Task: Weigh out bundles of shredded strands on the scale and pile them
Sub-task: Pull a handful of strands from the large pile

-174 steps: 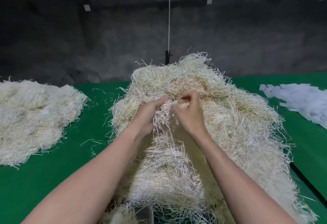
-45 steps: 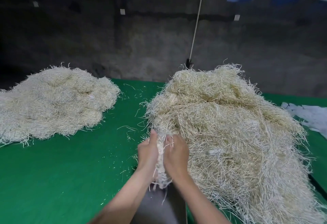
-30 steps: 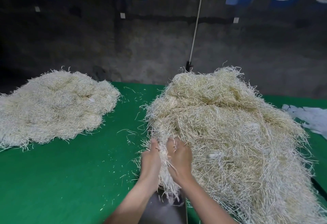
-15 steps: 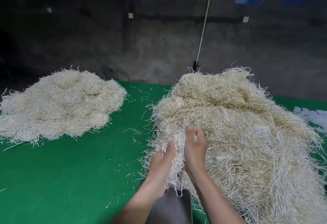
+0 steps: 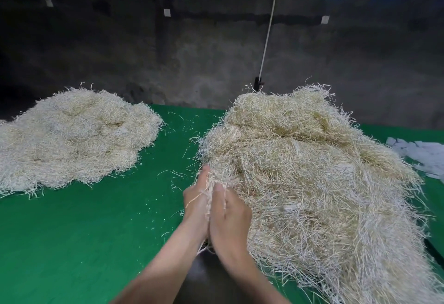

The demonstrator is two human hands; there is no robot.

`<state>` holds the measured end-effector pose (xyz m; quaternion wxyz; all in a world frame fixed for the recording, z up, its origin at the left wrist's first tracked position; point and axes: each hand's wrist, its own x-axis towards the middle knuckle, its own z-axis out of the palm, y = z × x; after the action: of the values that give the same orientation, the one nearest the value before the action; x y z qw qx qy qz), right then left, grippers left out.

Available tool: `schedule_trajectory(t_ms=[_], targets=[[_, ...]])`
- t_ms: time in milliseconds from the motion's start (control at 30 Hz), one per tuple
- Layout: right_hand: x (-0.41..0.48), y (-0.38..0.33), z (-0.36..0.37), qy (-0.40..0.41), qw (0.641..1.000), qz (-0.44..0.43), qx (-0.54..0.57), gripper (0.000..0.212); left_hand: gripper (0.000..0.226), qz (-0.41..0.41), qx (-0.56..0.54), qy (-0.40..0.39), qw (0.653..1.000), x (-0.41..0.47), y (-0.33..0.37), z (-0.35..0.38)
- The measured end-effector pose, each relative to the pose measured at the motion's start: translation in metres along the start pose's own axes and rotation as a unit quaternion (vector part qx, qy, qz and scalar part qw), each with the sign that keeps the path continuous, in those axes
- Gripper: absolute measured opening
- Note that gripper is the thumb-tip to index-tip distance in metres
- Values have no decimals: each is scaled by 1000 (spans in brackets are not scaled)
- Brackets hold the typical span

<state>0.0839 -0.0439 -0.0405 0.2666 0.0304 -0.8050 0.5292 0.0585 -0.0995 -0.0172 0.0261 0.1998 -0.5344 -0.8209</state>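
A big heap of pale shredded strands point(image 5: 312, 171) fills the right half of the green table point(image 5: 84, 231). At its near left edge my left hand point(image 5: 195, 204) and my right hand point(image 5: 229, 215) lie side by side, palms facing, pressing a bundle of strands point(image 5: 216, 179) between them. Strands stick up between the fingertips. Under my wrists shows a dark flat surface point(image 5: 206, 279), partly hidden by my forearms; whether it is the scale I cannot tell. A second, lower pile of strands point(image 5: 69, 135) lies at the far left.
White paper scraps point(image 5: 422, 157) lie at the table's right edge. Loose single strands are scattered on the green cloth between the two piles. A dark concrete wall with a white cord point(image 5: 269, 27) stands behind the table.
My hands have drawn closer together at the heap's near left edge, squeezing the bundle tighter. The right hand has come down level with the left.
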Motion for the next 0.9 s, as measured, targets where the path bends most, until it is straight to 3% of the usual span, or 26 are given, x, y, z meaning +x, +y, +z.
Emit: schedule_trajectory(t_ms=[100,233,300,433,500,567,600,633,700,733,800,833,900], targets=[[27,10,-17,-45,997,52,46,49,41,-14,40,16,999,-16,-19,3],[1,10,-4,5,998,52,16,44,29,31,76,14,997,-7,-14,0],[-7,10,2,-10,999,40,-31,46,34,13,34,31,999,-4,-15,-2],[7,27,-19,-56,998,15,9,46,40,-50,120,15,991,-11,-32,-6],[10,29,-30,-115,993,28,23,36,40,23,155,3,988,-3,-21,-17],[23,25,-43,-137,984,92,71,9,31,139,230,-11,963,6,-5,-28],[31,22,-49,-138,977,115,117,25,31,176,267,-25,947,10,-2,-29],[38,16,-51,-146,966,128,170,43,45,196,318,-42,927,12,-3,-26],[40,1,-44,-210,954,115,180,54,57,195,362,-66,909,5,-5,-9],[34,-2,-36,-232,956,97,149,50,52,183,323,-65,926,1,-5,-2],[31,0,-29,-170,974,104,109,31,46,107,130,-44,985,-8,-1,2],[34,1,-30,-111,978,128,124,26,50,77,39,-26,996,-10,-1,-4],[41,7,-36,-39,972,167,157,19,78,28,26,-43,998,-16,-11,-14]])
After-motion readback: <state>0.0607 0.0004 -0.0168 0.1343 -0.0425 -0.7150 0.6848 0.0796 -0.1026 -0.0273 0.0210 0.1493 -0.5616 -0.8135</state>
